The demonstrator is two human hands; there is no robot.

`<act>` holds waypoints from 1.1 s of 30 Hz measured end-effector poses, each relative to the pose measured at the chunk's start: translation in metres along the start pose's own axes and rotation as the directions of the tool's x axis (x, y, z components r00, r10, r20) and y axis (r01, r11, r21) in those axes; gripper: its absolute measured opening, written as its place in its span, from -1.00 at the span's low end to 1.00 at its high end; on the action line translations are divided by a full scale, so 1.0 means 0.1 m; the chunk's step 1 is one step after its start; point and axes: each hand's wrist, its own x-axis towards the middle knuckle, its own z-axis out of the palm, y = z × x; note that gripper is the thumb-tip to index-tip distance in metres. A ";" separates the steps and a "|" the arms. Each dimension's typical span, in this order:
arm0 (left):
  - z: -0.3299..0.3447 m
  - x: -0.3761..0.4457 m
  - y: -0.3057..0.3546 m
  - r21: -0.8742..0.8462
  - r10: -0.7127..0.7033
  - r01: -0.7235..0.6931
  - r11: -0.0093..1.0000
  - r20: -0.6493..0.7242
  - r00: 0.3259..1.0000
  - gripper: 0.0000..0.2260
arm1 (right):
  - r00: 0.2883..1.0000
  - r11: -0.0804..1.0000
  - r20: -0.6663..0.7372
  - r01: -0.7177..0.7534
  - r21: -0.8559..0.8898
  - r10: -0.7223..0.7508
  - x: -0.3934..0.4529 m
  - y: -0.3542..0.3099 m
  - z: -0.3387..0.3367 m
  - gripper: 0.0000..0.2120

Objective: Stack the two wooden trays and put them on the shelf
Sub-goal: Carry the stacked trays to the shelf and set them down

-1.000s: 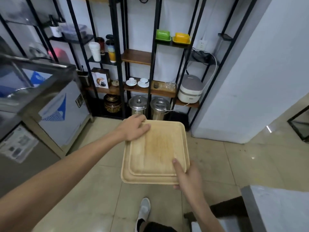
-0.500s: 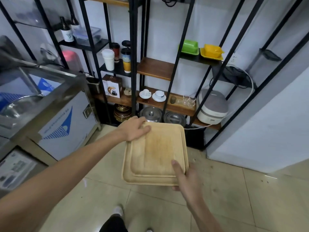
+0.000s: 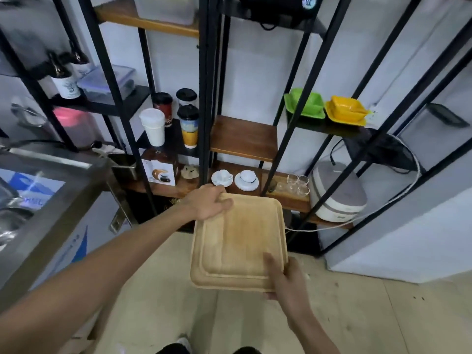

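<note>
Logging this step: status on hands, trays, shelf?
Left hand and right hand grip stacked wooden trays. Not shelved yet. Bare wooden shelf ahead; cups below.

smaller tray (image 3: pixel 238 235) nested in larger tray (image 3: pixel 198 270), before the shelf (image 3: pixel 244 139) (cups (image 3: pixel 233 177) beneath), rice cooker (image 3: pixel 338 192) right
</note>
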 end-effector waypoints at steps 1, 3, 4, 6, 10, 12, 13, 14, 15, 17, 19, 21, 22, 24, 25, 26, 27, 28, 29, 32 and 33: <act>-0.09 0.14 -0.05 0.005 0.006 -0.006 1.000 0.008 1.000 -0.58 | 1.000 1.000 -0.005 0.006 0.003 -0.006 0.11 -0.08 0.07 -0.59; -0.25 0.41 -0.14 0.010 0.022 -0.022 1.000 0.021 1.000 -0.60 | 1.000 1.000 -0.015 0.001 0.011 0.000 0.32 -0.24 0.19 -0.63; -0.30 0.55 -0.18 0.014 0.027 -0.028 1.000 0.026 0.999 -0.63 | 1.000 1.000 -0.020 -0.005 0.016 0.005 0.43 -0.31 0.25 -0.66; -0.40 0.82 -0.26 0.024 0.028 -0.029 0.999 0.023 0.999 -0.66 | 0.999 1.000 -0.035 -0.020 0.022 0.021 0.66 -0.43 0.34 -0.70; -0.54 1.42 -0.32 0.045 0.053 -0.053 0.998 -0.003 0.999 -0.63 | 0.996 0.999 -0.085 -0.023 0.037 0.027 1.21 -0.63 0.47 -0.64; -0.62 1.72 -0.33 0.049 0.047 -0.047 0.998 0.000 0.999 -0.59 | 0.996 0.999 -0.088 -0.022 0.050 0.026 1.50 -0.73 0.53 -0.63; -0.66 1.87 -0.33 0.051 0.042 -0.042 0.998 0.005 0.999 -0.58 | 0.996 0.998 -0.088 -0.021 0.056 0.025 1.65 -0.78 0.55 -0.64; -0.70 2.02 -0.33 0.054 0.038 -0.038 0.998 0.011 0.999 -0.57 | 0.996 0.998 -0.089 -0.020 0.059 0.026 1.79 -0.83 0.56 -0.65; -0.73 2.17 -0.32 0.058 0.032 -0.033 0.998 0.016 0.999 -0.57 | 0.996 0.998 -0.089 -0.024 0.056 0.029 1.94 -0.88 0.57 -0.66; -0.80 2.45 -0.28 0.069 0.009 -0.010 0.998 0.018 1.000 -0.55 | 0.995 0.998 -0.088 -0.035 0.048 0.039 2.22 -0.98 0.60 -0.63; -0.86 2.71 -0.24 0.094 -0.007 0.007 0.996 0.004 1.000 -0.53 | 0.994 0.999 -0.103 -0.028 0.021 0.030 2.48 -1.06 0.63 -0.54; -0.91 2.97 -0.20 0.122 -0.019 0.021 0.992 -0.016 1.000 -0.51 | 0.994 1.000 -0.108 -0.012 0.001 0.012 2.75 -1.14 0.64 -0.53; -0.93 3.09 -0.18 0.135 -0.027 0.030 0.990 -0.022 0.999 -0.49 | 0.994 1.000 -0.105 -0.014 0.010 0.015 2.88 -1.18 0.65 -0.56; -0.97 3.33 -0.16 0.145 -0.048 0.051 0.988 -0.025 0.999 -0.47 | 0.993 1.000 -0.114 -0.021 0.013 0.022 3.10 -1.25 0.68 -0.58; -0.99 3.44 -0.15 0.145 -0.060 0.063 0.987 -0.021 0.998 -0.47 | 0.992 1.000 -0.128 -0.015 -0.014 0.014 3.19 -1.29 0.70 -0.60; -1.01 3.55 -0.15 0.144 -0.071 0.073 0.987 -0.019 0.997 -0.47 | 0.991 0.999 -0.137 -0.007 -0.044 0.001 3.27 -1.34 0.73 -0.63; -1.04 3.65 -0.16 0.140 -0.080 0.082 0.987 -0.019 0.997 -0.48 | 0.990 0.998 -0.139 -0.004 -0.062 -0.005 3.34 -1.39 0.76 -0.64; -1.06 3.75 -0.17 0.133 -0.089 0.091 0.987 -0.018 0.996 -0.50 | 0.991 0.998 -0.135 -0.004 -0.069 -0.005 3.41 -1.44 0.80 -0.63; -1.08 3.83 -0.21 0.123 -0.094 0.096 0.988 -0.015 0.995 -0.53 | 0.992 0.997 -0.129 -0.005 -0.074 -0.004 3.48 -1.48 0.83 -0.61; -1.13 4.07 -0.34 0.083 -0.107 0.106 0.991 0.011 0.994 -0.64 | 0.991 0.997 -0.130 0.013 -0.072 -0.023 3.68 -1.61 0.94 -0.52; -1.15 4.14 -0.38 0.081 -0.115 0.113 0.990 0.014 0.993 -0.65 | 0.990 0.997 -0.137 0.017 -0.070 -0.026 3.74 -1.65 0.97 -0.50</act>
